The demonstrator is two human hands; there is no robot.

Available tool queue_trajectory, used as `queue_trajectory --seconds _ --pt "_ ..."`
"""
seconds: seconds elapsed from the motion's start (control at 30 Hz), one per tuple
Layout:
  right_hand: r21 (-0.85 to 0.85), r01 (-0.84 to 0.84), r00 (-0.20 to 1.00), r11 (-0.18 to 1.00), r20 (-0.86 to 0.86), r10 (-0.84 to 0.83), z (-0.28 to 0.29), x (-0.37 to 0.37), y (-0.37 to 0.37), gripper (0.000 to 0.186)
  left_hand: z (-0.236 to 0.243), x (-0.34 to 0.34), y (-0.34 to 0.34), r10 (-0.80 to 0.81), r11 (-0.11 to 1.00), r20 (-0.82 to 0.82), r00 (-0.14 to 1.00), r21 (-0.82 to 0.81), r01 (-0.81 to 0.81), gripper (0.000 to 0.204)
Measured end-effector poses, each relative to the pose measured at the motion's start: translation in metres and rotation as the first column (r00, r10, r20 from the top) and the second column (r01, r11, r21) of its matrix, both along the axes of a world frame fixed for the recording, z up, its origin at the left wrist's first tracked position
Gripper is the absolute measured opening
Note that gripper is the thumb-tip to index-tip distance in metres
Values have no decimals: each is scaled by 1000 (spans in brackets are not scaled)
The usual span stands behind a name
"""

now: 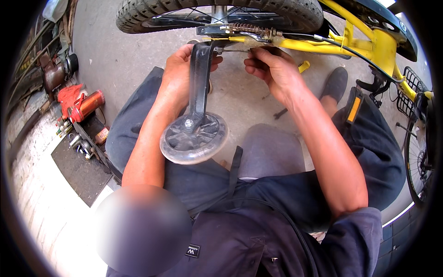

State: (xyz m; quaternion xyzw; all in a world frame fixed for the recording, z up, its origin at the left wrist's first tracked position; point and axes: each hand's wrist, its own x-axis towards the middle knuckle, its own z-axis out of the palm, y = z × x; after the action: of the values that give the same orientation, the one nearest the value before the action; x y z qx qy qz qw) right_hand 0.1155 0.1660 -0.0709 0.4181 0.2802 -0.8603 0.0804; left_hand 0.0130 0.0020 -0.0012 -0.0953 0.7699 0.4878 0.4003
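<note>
A bicycle with a yellow frame (300,45) and a black tire (221,18) lies across the top of the head view. From its hub area a black bracket (199,83) hangs down, with a translucent training wheel (194,138) bolted at its lower end. My left hand (177,69) is curled behind the bracket's upper part; its fingertips show on the bracket's right side, and what they grip is hidden. Opposite it, my right hand (274,69) pinches a thin metal cable (235,50) that runs toward the left fingers. Just above is a rusty spring (251,30).
On the concrete floor lie a yellow-handled tool (303,67) and a dark wrench (280,113). A grey stool (272,150) shows between my legs. At left are a red cylinder (87,105) and a dark tray with metal parts (83,147). Another bicycle's wheel (416,152) stands at right.
</note>
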Motion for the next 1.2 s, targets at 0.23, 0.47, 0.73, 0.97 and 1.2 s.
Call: queue_trajectory --seconds 0.23,0.47,0.73,0.97,1.2 --pt "-20 -8 999 1000 -40 8 -7 2 0 26 1 -2 1 -20 999 -12 1000 -26 19 24" --pt "-105 -65 996 992 -69 58 -7 2 -1 35 2 1 3 -4 1000 -42 999 -8 4 23" --pt "-72 -52 992 996 -118 44 -14 -1 0 32 -3 -2 0 0 999 7 1000 32 0 25" --pt "-17 -107 989 994 -104 105 -10 -3 3 29 -3 -1 1 15 1000 -11 1000 -7 -15 24" --pt "-1 -107 990 994 -96 106 -8 -1 4 29 -8 -5 -2 33 998 76 997 53 -37 31"
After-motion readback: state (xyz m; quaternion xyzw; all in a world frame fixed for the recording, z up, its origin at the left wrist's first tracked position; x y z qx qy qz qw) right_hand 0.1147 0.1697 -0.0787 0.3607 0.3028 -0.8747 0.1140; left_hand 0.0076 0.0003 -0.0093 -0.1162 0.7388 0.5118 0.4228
